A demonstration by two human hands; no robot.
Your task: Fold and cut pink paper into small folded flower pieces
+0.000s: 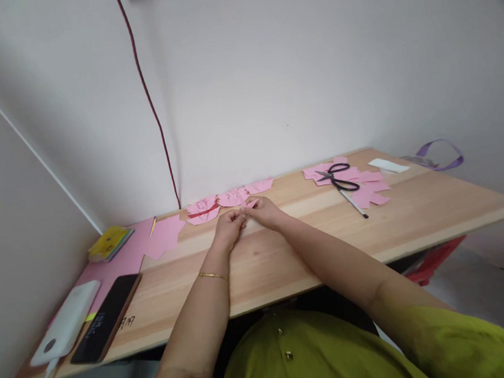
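Note:
A small piece of pink paper (252,204) is pinched between my two hands, over the middle of the wooden table. My left hand (229,229) is closed, its fingertips meeting those of my right hand (265,212), which also grips the paper. The fingers cover most of the piece, so its exact shape is hard to make out. Just beyond the hands, several folded pink paper pieces (232,197) lie along the wall side, with a red strip (202,211) among them.
Black-handled scissors (341,177) rest on pink paper cutouts (370,189) at right, beside a pencil (354,205) and a white strip (388,166). At left are pink sheets (164,235), a yellow pack (109,243), a phone (105,319) and a cabled power bank (65,323). A wall stands behind.

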